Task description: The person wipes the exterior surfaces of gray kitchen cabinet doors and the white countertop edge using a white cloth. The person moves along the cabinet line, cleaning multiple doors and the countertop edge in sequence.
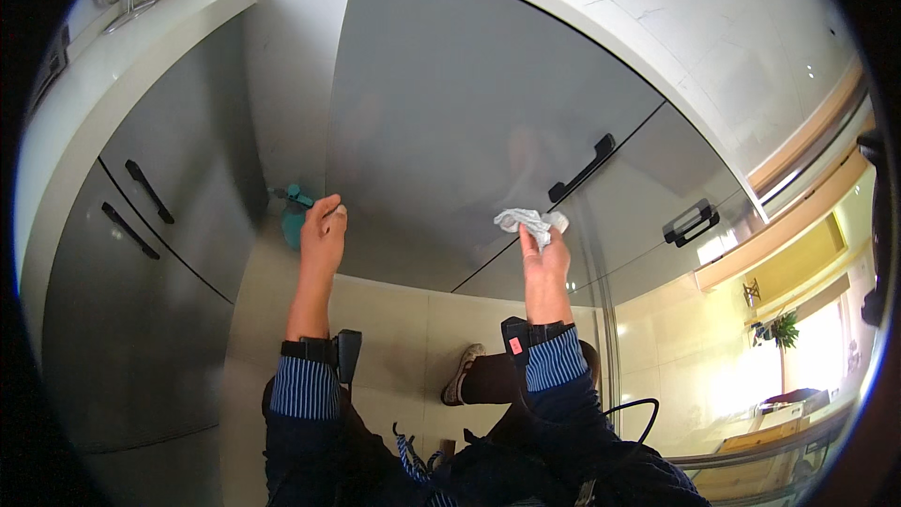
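Observation:
A crumpled whitish cloth or tissue (524, 220) is pinched in the fingers of my right hand (545, 264), in front of a grey cabinet door (450, 120) near its lower right part. My left hand (324, 229) is raised with its fingers curled, and nothing can be made out in it. Just behind and beside that hand stands a teal spray bottle (291, 222) on the floor, partly hidden by it. A black door handle (581, 167) sits above my right hand.
Grey cabinets with black handles (149, 191) and a white countertop (91, 102) stand at the left. Another grey cabinet front with a black handle (691, 223) is at the right. Beige floor tiles (387, 324) lie below. A glass panel's edge (607, 338) rises near my right arm.

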The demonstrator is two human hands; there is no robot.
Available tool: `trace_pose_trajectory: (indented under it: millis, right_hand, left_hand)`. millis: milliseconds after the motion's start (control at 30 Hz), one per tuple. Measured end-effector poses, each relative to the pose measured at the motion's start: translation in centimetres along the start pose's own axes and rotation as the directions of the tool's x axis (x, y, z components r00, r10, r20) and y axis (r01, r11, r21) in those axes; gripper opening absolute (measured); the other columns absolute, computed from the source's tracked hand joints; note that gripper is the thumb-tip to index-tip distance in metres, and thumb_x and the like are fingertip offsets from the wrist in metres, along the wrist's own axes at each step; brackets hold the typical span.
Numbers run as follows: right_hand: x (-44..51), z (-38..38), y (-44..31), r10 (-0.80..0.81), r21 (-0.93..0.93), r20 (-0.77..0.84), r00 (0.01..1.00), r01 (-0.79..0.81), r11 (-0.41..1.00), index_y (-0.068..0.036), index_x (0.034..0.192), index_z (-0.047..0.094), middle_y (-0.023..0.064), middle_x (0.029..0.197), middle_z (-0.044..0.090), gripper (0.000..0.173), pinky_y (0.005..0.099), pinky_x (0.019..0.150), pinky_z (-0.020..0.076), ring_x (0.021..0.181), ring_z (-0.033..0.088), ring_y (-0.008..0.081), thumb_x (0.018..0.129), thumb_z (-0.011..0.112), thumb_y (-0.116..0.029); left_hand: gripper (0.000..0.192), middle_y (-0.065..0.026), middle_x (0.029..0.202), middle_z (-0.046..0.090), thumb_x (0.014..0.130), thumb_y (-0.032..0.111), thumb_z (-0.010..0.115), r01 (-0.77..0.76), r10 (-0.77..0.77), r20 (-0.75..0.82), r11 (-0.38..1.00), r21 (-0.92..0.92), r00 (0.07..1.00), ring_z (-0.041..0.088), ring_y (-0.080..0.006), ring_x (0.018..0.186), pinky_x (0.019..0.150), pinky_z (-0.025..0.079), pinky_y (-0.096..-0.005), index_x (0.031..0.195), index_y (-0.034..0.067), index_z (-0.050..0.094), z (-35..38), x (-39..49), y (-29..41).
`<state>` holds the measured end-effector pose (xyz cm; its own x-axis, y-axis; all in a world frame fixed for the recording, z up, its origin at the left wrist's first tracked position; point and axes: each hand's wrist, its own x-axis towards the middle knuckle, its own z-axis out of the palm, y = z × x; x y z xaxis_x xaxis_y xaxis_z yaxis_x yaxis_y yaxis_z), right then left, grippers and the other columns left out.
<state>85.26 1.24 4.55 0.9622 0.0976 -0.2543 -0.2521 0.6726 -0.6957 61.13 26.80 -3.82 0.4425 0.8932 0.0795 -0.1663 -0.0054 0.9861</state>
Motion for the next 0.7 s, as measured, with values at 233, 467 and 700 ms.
trace_pose_trajectory:
  millis: [233,467,700]
  right_hand:
    - [-3.4,8.3,-8.7,-0.691,-0.354,0.323,0.646,0.76,0.545,0.0,0.136,0.051,0.0101,0.124,0.059,0.039,0.035,0.094,0.0489,0.11,0.06,0.0202,0.099,0.052,-0.013]
    - [-2.5,13.7,-14.8,-0.63,-0.284,0.768,-0.115,0.821,-0.495,0.0,0.146,0.044,0.0217,0.156,0.03,0.05,0.0477,0.118,0.0233,0.142,0.031,0.0384,0.107,0.042,-0.03]
    - [2.5,4.1,-5.5,-0.576,-0.38,0.817,0.032,0.781,-0.496,-0.001,0.154,0.031,0.0243,0.163,0.018,0.054,0.0554,0.122,0.0129,0.151,0.013,0.045,0.106,0.036,-0.026]
  left_hand:
    - [0.031,-0.01,0.119,0.056,0.097,0.021,0.064,-0.127,0.128,0.049,0.992,-0.013,0.991,0.059,-0.0184,0.104,0.088,0.048,-0.0309,0.12,0.0,0.063,1.2,0.2,0.0]
    - [0.025,-0.0068,0.111,0.055,0.098,0.02,0.063,-0.011,0.026,0.107,0.99,-0.142,0.994,0.063,-0.0148,0.09,0.081,0.05,-0.0288,0.115,0.002,0.064,3.8,-0.3,0.3]
    - [0.024,-0.0065,0.107,0.055,0.098,0.021,0.062,-0.047,0.048,0.134,0.999,-0.013,0.99,0.061,-0.0133,0.088,0.081,0.05,-0.0301,0.113,0.003,0.063,6.5,0.3,-1.9]
